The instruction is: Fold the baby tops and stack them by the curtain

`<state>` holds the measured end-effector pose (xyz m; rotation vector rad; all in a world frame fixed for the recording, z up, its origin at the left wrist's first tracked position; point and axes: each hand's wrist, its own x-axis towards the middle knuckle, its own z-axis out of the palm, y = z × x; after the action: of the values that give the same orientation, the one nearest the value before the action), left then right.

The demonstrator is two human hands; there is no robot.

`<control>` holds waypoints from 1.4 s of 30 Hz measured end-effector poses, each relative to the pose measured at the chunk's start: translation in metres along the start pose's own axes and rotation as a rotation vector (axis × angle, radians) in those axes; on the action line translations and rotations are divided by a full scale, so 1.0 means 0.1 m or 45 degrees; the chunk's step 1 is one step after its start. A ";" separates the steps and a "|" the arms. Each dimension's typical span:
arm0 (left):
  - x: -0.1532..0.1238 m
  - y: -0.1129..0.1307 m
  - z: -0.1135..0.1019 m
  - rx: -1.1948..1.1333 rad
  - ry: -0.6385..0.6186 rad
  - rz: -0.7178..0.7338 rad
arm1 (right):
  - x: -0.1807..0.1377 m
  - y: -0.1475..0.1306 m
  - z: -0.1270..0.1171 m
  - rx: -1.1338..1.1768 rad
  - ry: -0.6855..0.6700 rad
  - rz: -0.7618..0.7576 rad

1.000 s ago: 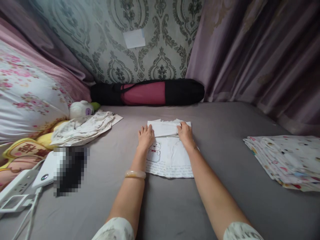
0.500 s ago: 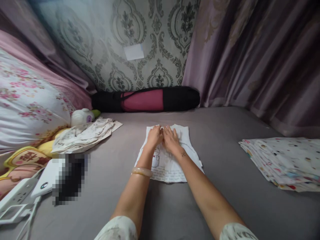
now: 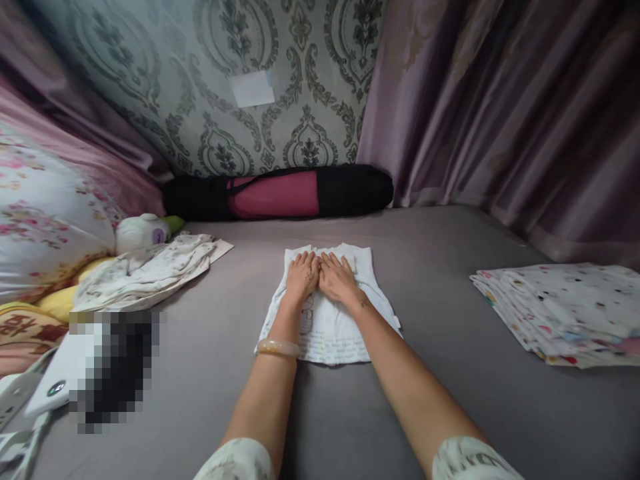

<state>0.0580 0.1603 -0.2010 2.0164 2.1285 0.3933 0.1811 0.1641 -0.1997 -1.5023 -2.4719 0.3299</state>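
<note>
A small white garment (image 3: pixel 373 293) with a printed figure and a lace hem lies flat on the grey bed sheet (image 3: pixel 440 400) in the middle of the view. My left hand (image 3: pixel 301 276) and my right hand (image 3: pixel 337 278) rest side by side on its upper half, palms down, fingers stretched out flat and touching the cloth. A pale bangle (image 3: pixel 278 347) sits on my left wrist. Neither hand grips anything.
A stack of folded spotted cloths (image 3: pixel 565 310) lies at the right. A crumpled patterned garment (image 3: pixel 145 270) and a white plush toy (image 3: pixel 137 231) lie at the left by a floral pillow (image 3: pixel 45 220). A black and pink roll bag (image 3: pixel 277 193) lies against the wall.
My hands let go of the folded top edge, came together at the middle of the garment and now lie flat on it. The top fold has been laid down.
</note>
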 end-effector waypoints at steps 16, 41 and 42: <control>-0.03 -0.06 -0.05 0.084 0.003 -0.260 | 0.00 0.16 0.04 -0.024 0.179 0.269; 0.79 -0.33 -0.34 0.224 -0.168 -0.009 | 0.55 0.85 -0.43 -0.081 0.002 0.345; 0.81 -0.33 -0.34 0.218 -0.174 -0.017 | 0.58 0.86 -0.42 -0.081 -0.001 0.348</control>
<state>0.0113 0.2373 -0.1754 2.0503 2.1555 0.0700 0.2399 0.2572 -0.1822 -1.8707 -2.2973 0.3009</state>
